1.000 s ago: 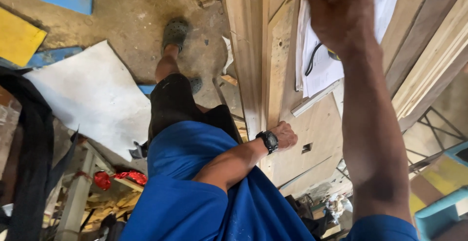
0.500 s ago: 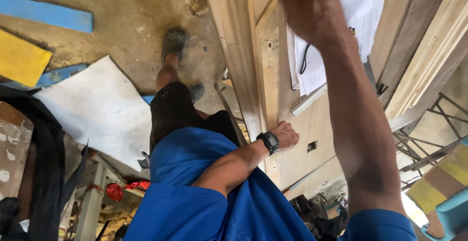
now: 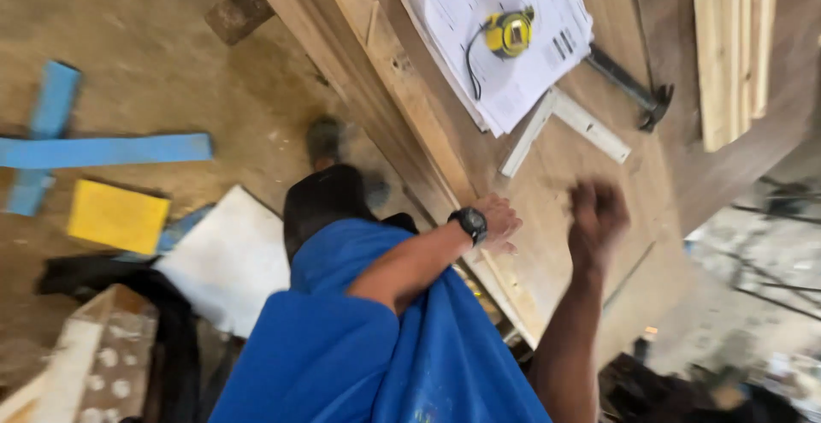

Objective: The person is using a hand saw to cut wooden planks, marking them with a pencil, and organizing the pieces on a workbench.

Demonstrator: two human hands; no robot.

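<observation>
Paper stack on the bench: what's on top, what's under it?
On the paper stack sits a yellow tape measure. Under it lies the wooden bench; a metal square pokes out beside it. Anything else beneath is covered.

On the plywood bench point(image 3: 556, 243) lie one yellow tape measure point(image 3: 509, 33), one stack of white printed sheets point(image 3: 479, 12), one metal square point(image 3: 564, 128) and one dark hammer point(image 3: 631, 88), with a single bundle of pale wooden strips point(image 3: 731, 47) at its far side. Two hands show, the left hand point(image 3: 499, 222) wearing one black wristwatch point(image 3: 471, 224) and the right hand point(image 3: 599, 215) blurred. On the floor are two crossed blue strips point(image 3: 103, 149), one yellow square pad point(image 3: 117, 216), one white sheet point(image 3: 229, 260) and one shoe point(image 3: 324, 141).
</observation>
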